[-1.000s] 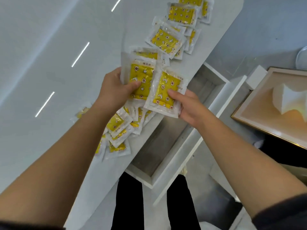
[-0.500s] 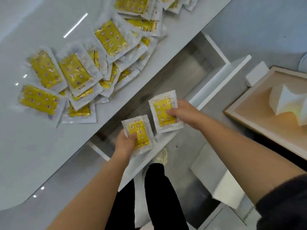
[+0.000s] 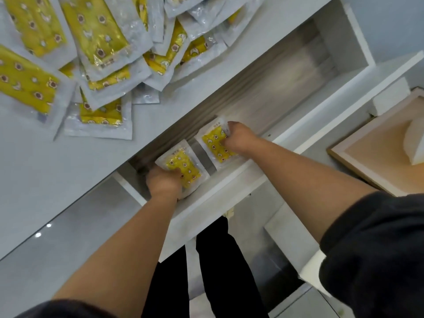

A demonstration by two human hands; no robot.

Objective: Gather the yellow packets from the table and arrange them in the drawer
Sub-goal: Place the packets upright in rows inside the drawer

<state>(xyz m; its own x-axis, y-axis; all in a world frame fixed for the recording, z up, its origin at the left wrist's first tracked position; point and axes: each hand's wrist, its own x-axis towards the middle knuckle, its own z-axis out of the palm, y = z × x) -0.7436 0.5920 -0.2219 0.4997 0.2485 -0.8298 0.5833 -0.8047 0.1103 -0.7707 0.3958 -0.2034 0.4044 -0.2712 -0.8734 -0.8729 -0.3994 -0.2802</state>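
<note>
Both hands reach down into the open white drawer (image 3: pixel 231 180), near its left end. My left hand (image 3: pixel 164 181) grips a yellow packet (image 3: pixel 182 167) low against the drawer floor. Just to the right, my right hand (image 3: pixel 239 138) holds a second yellow packet (image 3: pixel 214 143), lying beside the first with a small gap between them. A heap of several yellow packets (image 3: pixel 98 42) in clear wrappers covers the white table (image 3: pixel 46 168) at the upper left.
The drawer's right part (image 3: pixel 286 72) holds nothing visible. A shallow wooden tray (image 3: pixel 358 157) with a white foam piece (image 3: pixel 415 143) lies on the floor at the right. My black-clad legs (image 3: pixel 206 271) stand below the drawer front.
Both hands came off the table with one packet each and moved down into the drawer. The camera has tilted down and closer to the drawer.
</note>
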